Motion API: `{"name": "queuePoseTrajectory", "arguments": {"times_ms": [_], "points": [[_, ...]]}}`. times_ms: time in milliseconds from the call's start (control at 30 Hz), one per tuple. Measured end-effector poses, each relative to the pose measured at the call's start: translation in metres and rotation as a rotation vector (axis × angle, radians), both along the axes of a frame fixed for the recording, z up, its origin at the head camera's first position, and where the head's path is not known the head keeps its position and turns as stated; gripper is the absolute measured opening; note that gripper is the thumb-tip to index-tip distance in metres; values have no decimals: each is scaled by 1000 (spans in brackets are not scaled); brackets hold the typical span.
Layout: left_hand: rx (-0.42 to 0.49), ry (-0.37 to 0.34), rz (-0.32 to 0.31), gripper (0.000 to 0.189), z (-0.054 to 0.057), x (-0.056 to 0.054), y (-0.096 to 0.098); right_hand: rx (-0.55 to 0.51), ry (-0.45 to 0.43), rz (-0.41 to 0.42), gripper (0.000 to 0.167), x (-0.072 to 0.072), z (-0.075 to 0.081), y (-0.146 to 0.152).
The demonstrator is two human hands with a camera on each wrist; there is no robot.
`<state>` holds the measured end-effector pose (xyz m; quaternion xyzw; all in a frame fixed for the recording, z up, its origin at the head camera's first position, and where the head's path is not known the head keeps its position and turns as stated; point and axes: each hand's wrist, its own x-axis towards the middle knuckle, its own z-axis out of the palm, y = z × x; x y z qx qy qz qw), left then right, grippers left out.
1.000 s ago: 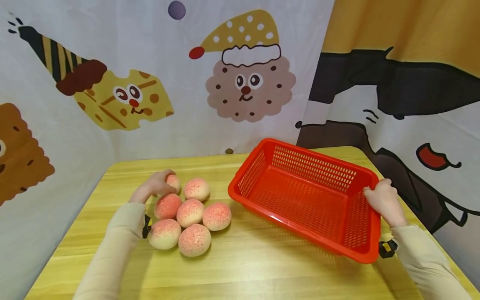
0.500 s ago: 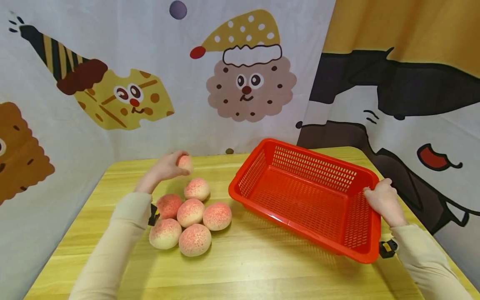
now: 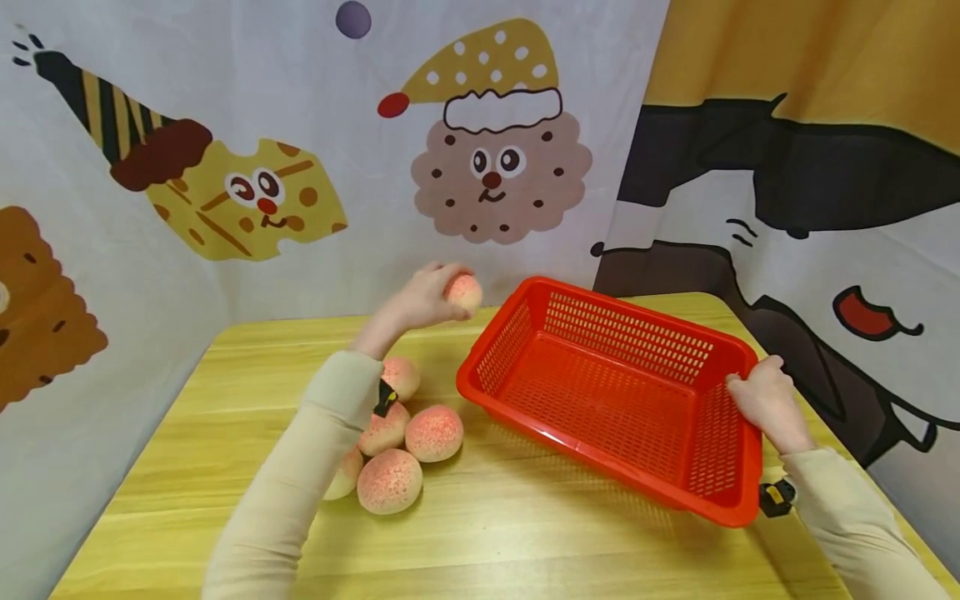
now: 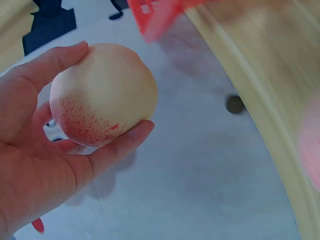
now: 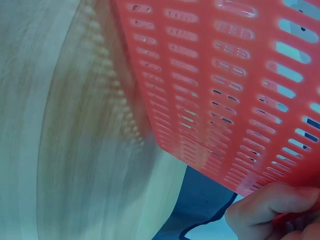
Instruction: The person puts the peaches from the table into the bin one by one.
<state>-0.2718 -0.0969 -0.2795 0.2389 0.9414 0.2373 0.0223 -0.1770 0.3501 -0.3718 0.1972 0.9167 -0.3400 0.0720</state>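
Observation:
My left hand [image 3: 431,298] holds a pink-speckled peach [image 3: 464,292] up in the air, just left of the red basket's far left corner. In the left wrist view the thumb and fingers curl round this peach [image 4: 105,95], its pale side facing the camera. With my right hand [image 3: 768,400] I grip the right rim of the red plastic basket [image 3: 600,462]; nothing lies inside it. The right wrist view has the slotted basket wall [image 5: 210,90] tilted over the table, fingers [image 5: 265,207] curled at its rim.
Several more peaches [image 3: 390,481] sit grouped on the wooden table [image 3: 510,533], left of the basket, partly hidden by my left sleeve [image 3: 300,467]. A cartoon-printed cloth [image 3: 300,50] hangs behind the table's far edge.
The left hand has lifted a peach from the back left of the group and carried it right, toward the basket. The right hand and basket have stayed put.

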Motion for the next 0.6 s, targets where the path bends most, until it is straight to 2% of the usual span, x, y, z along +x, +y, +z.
{"name": "queuePoseTrajectory", "arguments": {"times_ms": [267, 467, 600], "points": [[38, -6, -32, 57, 3, -10, 44, 20, -19, 3, 57, -1, 2, -1], [62, -30, -52, 57, -3, -17, 72, 34, -11, 5, 58, -1, 2, -1], [43, -57, -62, 59, -9, -22, 89, 35, -6, -1, 55, -1, 1, -1]]}}
